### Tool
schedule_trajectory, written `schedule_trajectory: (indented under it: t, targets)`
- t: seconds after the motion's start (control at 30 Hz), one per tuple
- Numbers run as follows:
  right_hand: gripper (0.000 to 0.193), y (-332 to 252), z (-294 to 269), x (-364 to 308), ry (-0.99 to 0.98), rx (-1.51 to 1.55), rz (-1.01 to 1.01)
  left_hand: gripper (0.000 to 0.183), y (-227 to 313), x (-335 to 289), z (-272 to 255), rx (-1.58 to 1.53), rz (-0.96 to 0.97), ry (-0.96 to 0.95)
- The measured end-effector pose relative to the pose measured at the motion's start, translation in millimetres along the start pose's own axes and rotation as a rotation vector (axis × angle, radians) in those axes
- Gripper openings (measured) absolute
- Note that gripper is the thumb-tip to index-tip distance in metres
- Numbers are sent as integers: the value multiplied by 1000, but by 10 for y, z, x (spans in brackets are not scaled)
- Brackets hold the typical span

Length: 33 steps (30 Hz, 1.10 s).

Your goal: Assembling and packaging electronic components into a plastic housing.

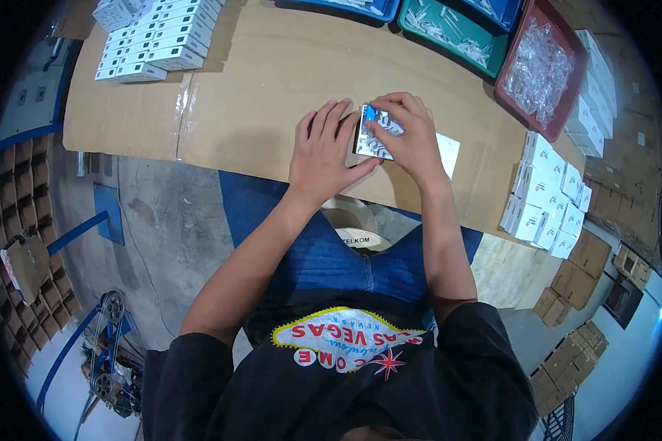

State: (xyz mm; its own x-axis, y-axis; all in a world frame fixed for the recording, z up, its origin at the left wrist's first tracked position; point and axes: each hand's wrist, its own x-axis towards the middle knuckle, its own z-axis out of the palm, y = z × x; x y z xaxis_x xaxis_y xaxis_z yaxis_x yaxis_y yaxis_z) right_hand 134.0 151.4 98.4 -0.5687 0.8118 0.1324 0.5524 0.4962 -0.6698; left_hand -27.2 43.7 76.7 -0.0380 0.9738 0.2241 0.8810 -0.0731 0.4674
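A small shallow box (370,147) with shiny, silvery-grey contents and a bit of blue at its far corner lies near the table's front edge. Beside it rests my left hand (322,151), palm down with fingers spread, its index finger along the box's left side and its thumb by the near edge. My right hand (412,140) bends over the box from the right, thumb and fingers drawn together on its top. What they pinch is hidden. A flat white piece, perhaps a lid or card (447,154), lies partly behind my right wrist.
Stacked white boxes (162,44) stand at the far left, more small white boxes (544,191) at the right edge. Along the back are a green tray (485,67) of small white parts, blue trays (379,13), and a red tray (566,110) of clear plastic bags. Cardboard covers the table (257,88).
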Motion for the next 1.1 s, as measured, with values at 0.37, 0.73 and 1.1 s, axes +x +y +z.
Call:
schedule_trajectory:
  t: [0.37, 0.73, 1.1]
  targets:
    - [29, 15, -2, 8, -11, -45, 21, 81, 6, 2, 2, 10, -12, -16]
    - [28, 24, 9, 19, -14, -52, 16, 80, -1, -1, 11, 13, -11, -10]
    - [27, -33, -38, 48, -49, -84, 54, 81, 4, 5, 16, 19, 2, 1]
